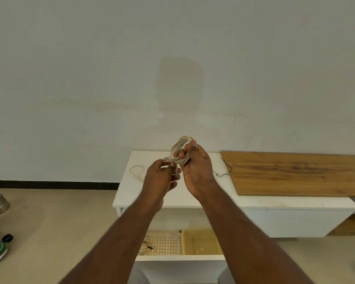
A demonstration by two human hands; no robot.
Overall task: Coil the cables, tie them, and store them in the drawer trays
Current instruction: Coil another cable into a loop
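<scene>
**2 hands on 1 coiled network cable**

Held above the white cabinet top [213, 199]: beige network cable coil [179, 147], gripped in right hand [196, 167]. Clear plug end [167, 159] pinched by left hand [161, 177]. Near the top's left edge, a loose thin cord [136, 171]. In the open drawer [180, 257], a tied coil [145, 245] in the left perforated tray [166, 242].

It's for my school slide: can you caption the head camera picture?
Right hand holds a coiled grey cable while left hand pinches its plug above the open drawer.
</scene>
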